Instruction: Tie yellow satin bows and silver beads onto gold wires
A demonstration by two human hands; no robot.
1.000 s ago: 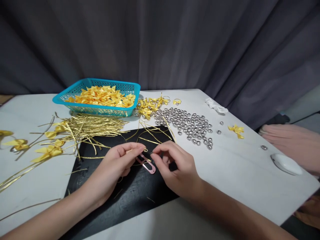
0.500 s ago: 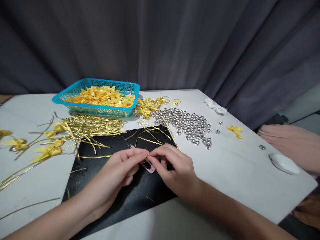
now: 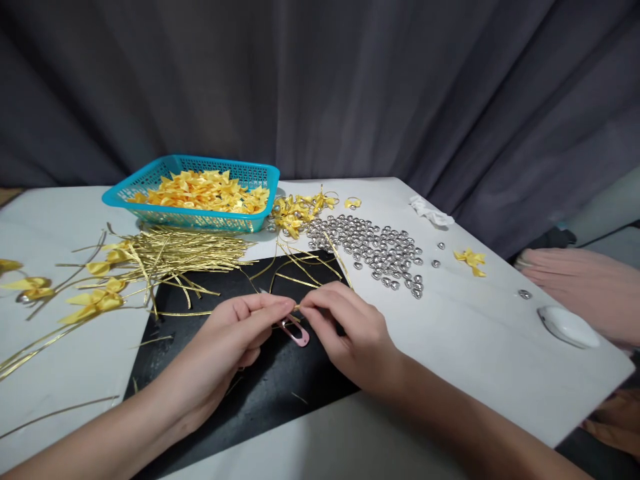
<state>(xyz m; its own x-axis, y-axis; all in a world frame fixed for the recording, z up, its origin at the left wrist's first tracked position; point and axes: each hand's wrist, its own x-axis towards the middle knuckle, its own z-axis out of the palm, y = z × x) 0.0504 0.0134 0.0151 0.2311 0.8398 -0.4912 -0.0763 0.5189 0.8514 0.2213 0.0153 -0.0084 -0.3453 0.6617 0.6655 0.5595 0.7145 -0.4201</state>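
Head view, left hand: the left hand (image 3: pixel 245 330) has thumb and forefinger pressed together on one end of a small gold piece (image 3: pixel 297 308), its other fingers curled below.
Right hand: the right hand (image 3: pixel 353 333) has thumb and fingertip pinched together at the opposite end of that piece; the two sets of fingertips nearly meet.
Gold piece: held between both hands above the black mat (image 3: pixel 260 393); mostly hidden by the fingers, its exact form too small to tell.
Pink tool: a pink looped handle (image 3: pixel 301 339) shows just below the fingertips; whether it is held or lies on the mat, I cannot tell.
Gold cords: a thick bundle (image 3: pixel 200 250) lies beyond the left hand, some strands reaching over the mat.
Basket: a blue basket (image 3: pixel 215 221) stands behind the bundle, heaped with yellow ribbon pieces (image 3: pixel 205 190).
Silver beads: spread (image 3: pixel 370 247) on the white table (image 3: pixel 475 353) beyond the right hand, beside a cluster of yellow bows (image 3: pixel 297 213).
Far right: a white rounded object (image 3: pixel 569 327) sits near the table edge.
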